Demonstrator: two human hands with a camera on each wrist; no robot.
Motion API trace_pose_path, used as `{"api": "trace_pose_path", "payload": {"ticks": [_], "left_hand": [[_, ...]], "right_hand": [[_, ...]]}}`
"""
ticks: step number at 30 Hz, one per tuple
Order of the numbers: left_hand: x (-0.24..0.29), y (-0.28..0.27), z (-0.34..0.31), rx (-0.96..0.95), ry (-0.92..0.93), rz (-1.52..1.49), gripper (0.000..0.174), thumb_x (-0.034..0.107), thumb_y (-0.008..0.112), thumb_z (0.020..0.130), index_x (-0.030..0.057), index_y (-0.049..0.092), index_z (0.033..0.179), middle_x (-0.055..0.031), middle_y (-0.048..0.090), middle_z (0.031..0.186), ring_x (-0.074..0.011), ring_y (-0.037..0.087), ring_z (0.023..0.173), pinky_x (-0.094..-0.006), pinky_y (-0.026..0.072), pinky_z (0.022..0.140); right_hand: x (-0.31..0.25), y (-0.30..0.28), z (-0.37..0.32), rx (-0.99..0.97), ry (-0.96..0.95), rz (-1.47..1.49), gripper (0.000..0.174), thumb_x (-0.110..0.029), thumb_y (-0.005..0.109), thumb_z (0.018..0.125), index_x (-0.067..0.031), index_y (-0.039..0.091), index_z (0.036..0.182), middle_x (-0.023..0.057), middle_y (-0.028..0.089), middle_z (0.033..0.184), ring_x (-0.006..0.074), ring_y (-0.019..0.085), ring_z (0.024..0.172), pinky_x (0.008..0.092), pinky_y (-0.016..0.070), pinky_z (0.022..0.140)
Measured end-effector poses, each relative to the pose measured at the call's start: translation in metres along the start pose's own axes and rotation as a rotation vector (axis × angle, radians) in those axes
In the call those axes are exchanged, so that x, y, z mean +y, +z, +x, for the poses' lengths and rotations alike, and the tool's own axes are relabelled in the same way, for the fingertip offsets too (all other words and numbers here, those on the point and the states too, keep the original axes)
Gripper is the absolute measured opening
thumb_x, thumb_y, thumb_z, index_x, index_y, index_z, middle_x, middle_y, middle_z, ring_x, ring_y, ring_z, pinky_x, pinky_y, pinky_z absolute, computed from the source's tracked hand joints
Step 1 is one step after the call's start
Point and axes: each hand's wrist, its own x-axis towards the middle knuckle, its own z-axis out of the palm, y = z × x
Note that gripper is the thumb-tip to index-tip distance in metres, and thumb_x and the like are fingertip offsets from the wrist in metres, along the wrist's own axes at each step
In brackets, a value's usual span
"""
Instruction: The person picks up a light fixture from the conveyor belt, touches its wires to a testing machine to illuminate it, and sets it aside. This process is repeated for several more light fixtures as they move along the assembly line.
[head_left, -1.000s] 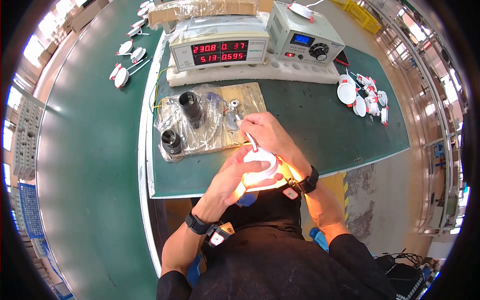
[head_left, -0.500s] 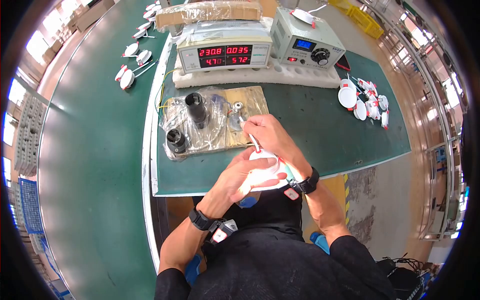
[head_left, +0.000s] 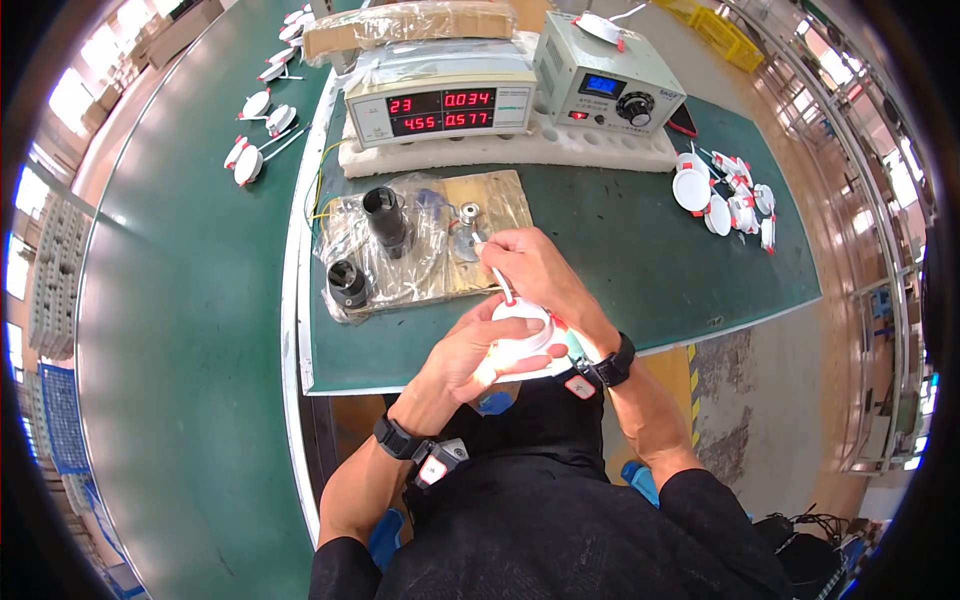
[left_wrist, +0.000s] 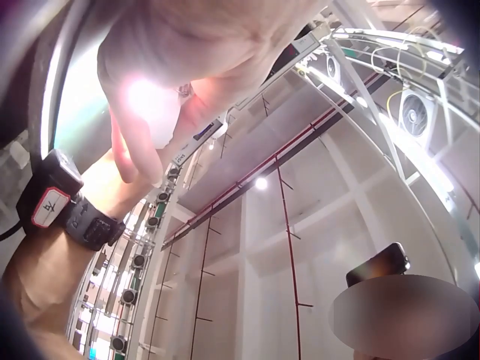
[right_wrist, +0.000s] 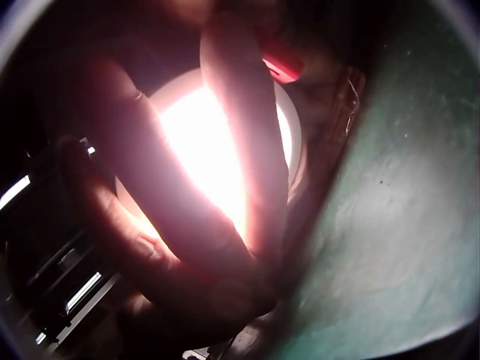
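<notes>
A round white downlight (head_left: 522, 313), glowing on its lit face, is in my left hand (head_left: 462, 352). The thumb lies over its back and the fingers spread beneath. In the right wrist view those fingers (right_wrist: 247, 127) cross the bright lamp face (right_wrist: 199, 142). My right hand (head_left: 540, 272) pinches the end of the lamp's white cable (head_left: 502, 284), over a metal contact piece (head_left: 465, 245) on the plastic-wrapped board (head_left: 490, 188). The pinched tip is partly hidden by the fingers. A red clip (right_wrist: 283, 67) shows at the lamp's edge.
Two black cylindrical sockets (head_left: 384, 218) stand on the board's left side. Behind are a power meter (head_left: 440, 108) with red digits and a grey regulator box (head_left: 612, 85) on white foam (head_left: 500, 150). More downlights lie at the right (head_left: 738, 200) and on the left green surface (head_left: 248, 165).
The glow around the lamp has turned from warm orange to whiter. The meter's lower-left reading has dropped from 5.13 to 4.55. Both hands keep nearly the same place and hold.
</notes>
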Motion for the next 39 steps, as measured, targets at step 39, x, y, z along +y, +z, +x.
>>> {"api": "trace_pose_path", "payload": {"ticks": [39], "left_hand": [[-0.055,-0.085,-0.424,1.559,-0.45,1.483,0.051,0.049,0.062,0.093,-0.0017,0.071,0.094,-0.0272,0.068,0.102,-0.0442,0.064,0.098,-0.0495,0.0508,0.087]], "right_hand": [[-0.007,-0.032,-0.038,-0.058,-0.039,0.302,0.032,-0.024,0.058,0.104,0.0008,0.067,0.085,-0.0012,0.056,0.059,0.0017,0.038,0.047,0.0205,0.0262,0.043]]}}
